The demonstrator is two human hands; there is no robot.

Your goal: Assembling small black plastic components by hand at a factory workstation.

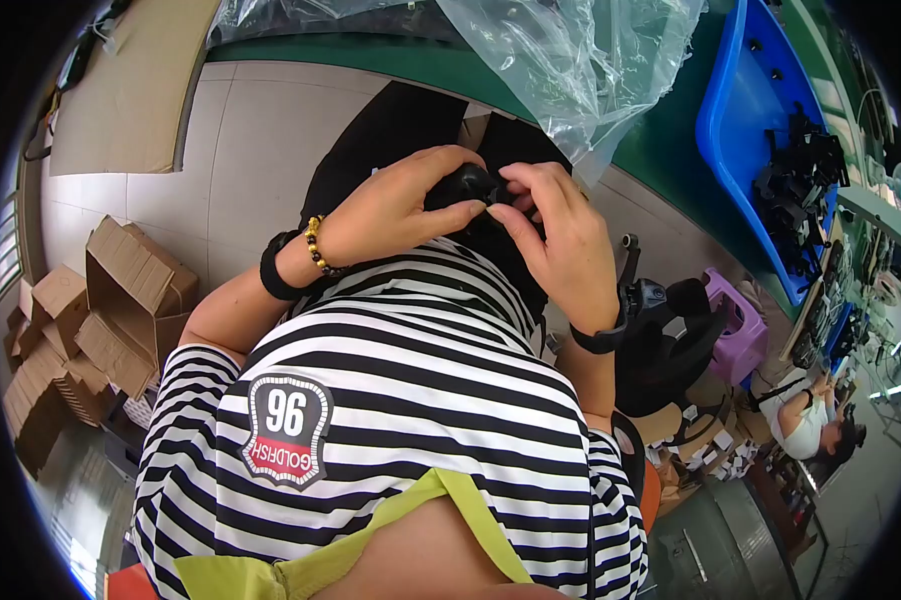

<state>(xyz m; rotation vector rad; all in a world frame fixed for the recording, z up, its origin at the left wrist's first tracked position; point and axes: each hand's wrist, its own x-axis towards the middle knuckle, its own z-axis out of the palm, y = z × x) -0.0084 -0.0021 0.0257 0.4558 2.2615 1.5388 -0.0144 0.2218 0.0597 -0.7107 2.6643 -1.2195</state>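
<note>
A black-and-white striped shirt (410,400) fills the foreground; above the lap, left hand (395,215) and right hand (560,245) pinch a small black part (467,183). It could slip to the tiled floor (240,150).

We see a green desk (660,150) carrying a blue tray (730,130) of black parts (795,190) and a crumpled clear plastic bag (570,60). On the tiled floor (250,150) lie open cardboard boxes (120,300) and a flat cardboard sheet (130,90).

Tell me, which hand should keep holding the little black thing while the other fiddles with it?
Probably the left hand: it wraps over the small black part, while the right hand only meets it with its fingertips.
</note>
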